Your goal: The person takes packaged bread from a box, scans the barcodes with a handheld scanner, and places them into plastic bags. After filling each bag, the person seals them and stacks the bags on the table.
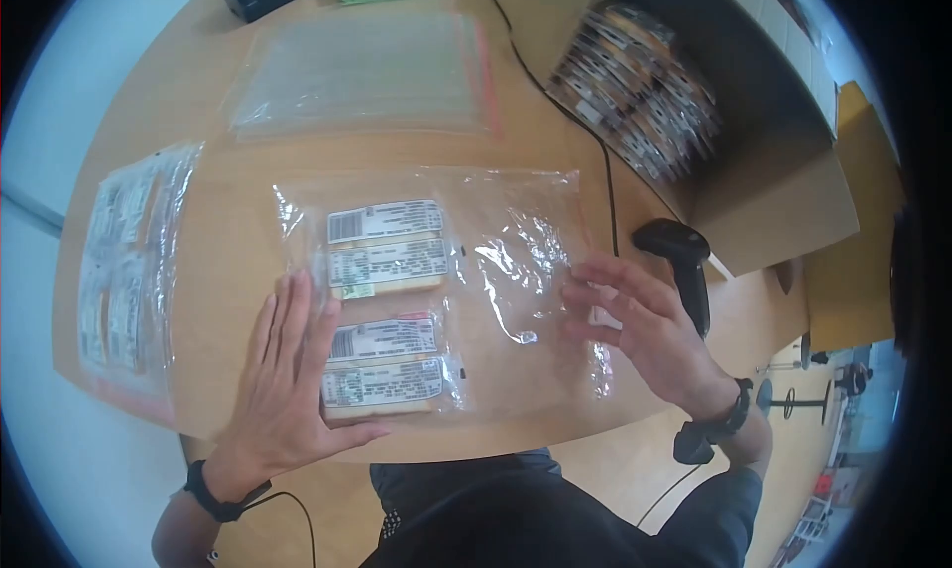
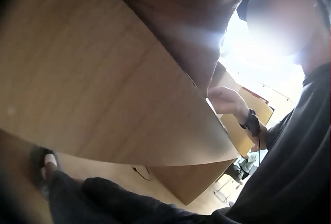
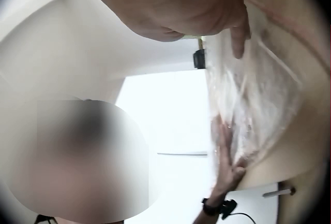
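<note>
A clear plastic bag [image 1: 521, 370] lies flat on the table, two pairs of white-labelled packs inside its left half: an upper pair [image 1: 387, 246] and a lower pair [image 1: 382, 365]. My left hand [image 1: 278, 390] rests along the bag's left edge beside the lower packs, fingers straight and thumb spread. Over the right end of the bag is my right hand [image 1: 650, 335], its fingers loosely extended with the tips at the plastic. In the right wrist view, one finger of the right hand [image 3: 181, 6] points down over the shiny bag [image 3: 264, 89].
A filled bag of labelled packs [image 1: 129, 261] lies at the left. Flat clear bags [image 1: 357, 72] are stacked at the back. A black barcode scanner [image 1: 684, 271] stands at the right, near a cardboard box [image 1: 764, 191] holding many wrapped packs [image 1: 645, 87]. A black cable [image 1: 607, 171] crosses the table.
</note>
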The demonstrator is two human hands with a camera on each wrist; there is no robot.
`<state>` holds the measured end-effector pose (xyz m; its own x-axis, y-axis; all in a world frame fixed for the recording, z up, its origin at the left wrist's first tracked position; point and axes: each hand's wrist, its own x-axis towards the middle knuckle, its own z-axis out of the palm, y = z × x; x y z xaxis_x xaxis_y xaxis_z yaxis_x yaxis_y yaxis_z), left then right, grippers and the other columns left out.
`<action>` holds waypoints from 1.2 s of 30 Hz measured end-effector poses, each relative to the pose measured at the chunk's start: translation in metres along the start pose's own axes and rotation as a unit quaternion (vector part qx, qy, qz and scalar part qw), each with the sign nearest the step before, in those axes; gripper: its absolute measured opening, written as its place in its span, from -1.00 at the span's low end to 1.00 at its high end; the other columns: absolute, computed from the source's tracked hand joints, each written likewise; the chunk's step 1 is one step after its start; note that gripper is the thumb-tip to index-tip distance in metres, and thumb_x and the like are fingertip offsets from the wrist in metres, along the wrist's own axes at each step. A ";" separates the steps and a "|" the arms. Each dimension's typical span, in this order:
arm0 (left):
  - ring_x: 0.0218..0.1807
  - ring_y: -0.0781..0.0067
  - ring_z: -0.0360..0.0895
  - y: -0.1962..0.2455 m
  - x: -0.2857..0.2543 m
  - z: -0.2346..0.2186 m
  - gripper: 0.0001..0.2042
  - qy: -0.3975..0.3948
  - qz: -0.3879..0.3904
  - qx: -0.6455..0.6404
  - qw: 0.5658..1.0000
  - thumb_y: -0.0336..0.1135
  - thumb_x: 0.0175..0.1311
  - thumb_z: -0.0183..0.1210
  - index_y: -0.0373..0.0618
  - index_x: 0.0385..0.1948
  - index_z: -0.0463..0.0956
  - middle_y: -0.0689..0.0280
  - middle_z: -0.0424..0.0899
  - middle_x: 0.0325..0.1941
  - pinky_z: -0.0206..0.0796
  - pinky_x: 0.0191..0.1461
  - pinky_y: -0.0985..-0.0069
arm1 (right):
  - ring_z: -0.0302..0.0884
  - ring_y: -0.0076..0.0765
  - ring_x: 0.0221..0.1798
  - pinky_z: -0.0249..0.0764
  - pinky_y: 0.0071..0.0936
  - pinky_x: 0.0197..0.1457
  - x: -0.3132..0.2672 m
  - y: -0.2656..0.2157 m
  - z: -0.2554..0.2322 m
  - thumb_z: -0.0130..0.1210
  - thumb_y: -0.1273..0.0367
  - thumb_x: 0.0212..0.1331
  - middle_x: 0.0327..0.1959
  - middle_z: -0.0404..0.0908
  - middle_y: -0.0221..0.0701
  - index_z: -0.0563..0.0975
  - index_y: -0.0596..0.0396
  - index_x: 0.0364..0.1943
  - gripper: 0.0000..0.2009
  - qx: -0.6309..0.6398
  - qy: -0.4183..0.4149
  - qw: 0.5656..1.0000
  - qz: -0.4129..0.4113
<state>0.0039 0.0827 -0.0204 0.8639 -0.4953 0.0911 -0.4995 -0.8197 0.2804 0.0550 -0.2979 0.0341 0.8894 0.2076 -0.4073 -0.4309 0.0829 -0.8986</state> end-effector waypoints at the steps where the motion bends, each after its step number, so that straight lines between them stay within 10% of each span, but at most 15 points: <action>1: 0.68 -0.35 -0.13 0.000 0.000 0.001 0.25 0.004 -0.003 -0.002 1.000 0.51 0.04 0.30 -0.27 0.59 -0.07 -0.30 -0.09 0.65 -0.27 0.69 -0.11 | 0.42 -0.18 0.45 0.51 -0.19 0.41 0.001 0.001 -0.001 -0.04 0.36 0.59 0.29 0.45 -0.23 0.32 0.24 0.39 -0.59 -0.019 0.005 1.000 -0.003; 4: 0.68 -0.36 -0.14 -0.001 -0.002 0.002 0.23 0.012 -0.003 -0.003 1.000 0.51 0.06 0.29 -0.27 0.59 -0.05 -0.30 -0.08 0.65 -0.27 0.69 -0.10 | 0.53 -0.26 0.33 0.59 -0.14 0.28 0.007 -0.005 0.004 0.05 0.32 0.54 0.34 0.49 -0.25 0.29 0.24 0.44 -0.51 -0.055 0.040 0.997 -0.025; 13: 0.67 -0.37 -0.10 0.001 -0.001 0.002 0.23 0.024 -0.001 0.000 1.000 0.50 0.06 0.30 -0.29 0.58 -0.04 -0.31 -0.06 0.64 -0.26 0.69 -0.12 | 0.62 -0.37 0.04 0.61 -0.43 0.07 0.049 -0.026 -0.006 0.23 0.27 0.42 0.06 0.58 -0.22 0.40 0.33 0.33 -0.46 -0.111 -0.215 0.951 0.191; 15: 0.67 -0.37 -0.10 -0.001 -0.001 0.000 0.23 0.022 0.000 0.002 1.000 0.50 0.06 0.30 -0.29 0.58 -0.05 -0.31 -0.05 0.64 -0.26 0.69 -0.12 | 0.62 -0.30 0.04 0.61 -0.39 0.07 0.032 -0.007 0.006 0.29 0.26 0.36 0.06 0.58 -0.20 0.38 0.33 0.34 -0.41 -0.389 -0.009 0.901 -0.193; 19: 0.67 -0.37 -0.11 -0.003 -0.002 0.003 0.23 0.020 0.008 0.004 1.000 0.50 0.07 0.28 -0.30 0.58 -0.06 -0.32 -0.05 0.63 -0.27 0.68 -0.13 | 0.63 -0.22 0.04 0.60 -0.39 0.08 0.023 0.003 0.010 0.33 0.28 0.30 0.06 0.58 -0.13 0.36 0.32 0.36 -0.37 -0.429 0.060 0.860 -0.271; 22: 0.67 -0.37 -0.11 -0.003 -0.001 0.005 0.24 0.017 0.017 0.007 1.000 0.50 0.08 0.28 -0.30 0.58 -0.07 -0.32 -0.05 0.64 -0.27 0.68 -0.14 | 0.64 -0.19 0.07 0.60 -0.38 0.11 0.032 0.002 0.010 0.37 0.33 0.24 0.07 0.58 -0.08 0.42 0.26 0.30 -0.41 -0.650 0.048 0.702 -0.288; 24: 0.67 -0.36 -0.12 -0.003 -0.001 0.003 0.24 0.018 0.011 0.011 1.000 0.50 0.08 0.27 -0.30 0.58 -0.08 -0.32 -0.06 0.64 -0.27 0.67 -0.14 | 0.63 -0.15 0.13 0.62 -0.35 0.08 0.048 -0.013 0.005 0.38 0.36 0.21 0.10 0.59 -0.03 0.47 0.23 0.20 -0.49 -0.523 -0.059 0.851 -0.009; 28: 0.68 -0.36 -0.14 -0.001 -0.002 0.002 0.24 0.022 0.006 0.003 1.000 0.49 0.08 0.28 -0.29 0.59 -0.10 -0.32 -0.07 0.64 -0.28 0.68 -0.14 | 0.65 -0.19 0.13 0.65 -0.34 -0.01 0.047 -0.007 0.005 0.29 0.39 0.31 0.12 0.61 -0.10 0.51 0.16 0.12 -0.65 -0.474 -0.042 0.878 -0.047; 29: 0.68 -0.36 -0.14 -0.001 -0.002 0.003 0.24 0.018 0.004 0.000 1.000 0.49 0.08 0.29 -0.28 0.59 -0.11 -0.31 -0.08 0.65 -0.29 0.68 -0.14 | 0.67 -0.22 0.09 0.65 -0.40 -0.07 0.039 -0.005 0.009 0.22 0.41 0.37 0.14 0.61 -0.13 0.50 0.15 0.14 -0.69 -0.209 -0.020 0.976 -0.059; 30: 0.68 -0.36 -0.14 -0.002 -0.002 0.004 0.24 0.020 -0.003 0.002 1.000 0.49 0.08 0.29 -0.28 0.59 -0.11 -0.31 -0.08 0.65 -0.29 0.68 -0.14 | 0.68 -0.26 0.06 0.65 -0.45 -0.13 0.032 -0.003 0.014 0.15 0.44 0.43 0.17 0.62 -0.15 0.49 0.15 0.17 -0.71 0.071 0.001 0.996 -0.061; 33: 0.67 -0.36 -0.14 -0.004 -0.003 0.003 0.24 0.029 0.008 -0.009 1.000 0.50 0.07 0.29 -0.26 0.59 -0.09 -0.29 -0.09 0.65 -0.29 0.70 -0.10 | 0.69 -0.36 0.02 0.61 -0.62 -0.20 0.014 -0.009 0.020 0.05 0.43 0.51 0.22 0.60 -0.19 0.44 0.18 0.24 -0.70 0.250 0.047 0.967 -0.017; 36: 0.68 -0.32 -0.12 -0.003 -0.006 0.001 0.21 0.028 -0.005 -0.016 0.999 0.50 0.10 0.27 -0.27 0.58 -0.07 -0.28 -0.08 0.65 -0.28 0.71 -0.06 | 0.70 -0.43 -0.02 0.57 -0.72 -0.26 0.027 0.020 0.007 0.04 0.40 0.53 0.22 0.61 -0.17 0.38 0.26 0.30 -0.63 0.092 0.043 0.995 0.025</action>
<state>0.0001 0.0873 -0.0231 0.8718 -0.4694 0.1403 -0.4888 -0.8147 0.3119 0.0696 -0.2841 0.0066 0.8728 0.1328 -0.4696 -0.4879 0.2530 -0.8354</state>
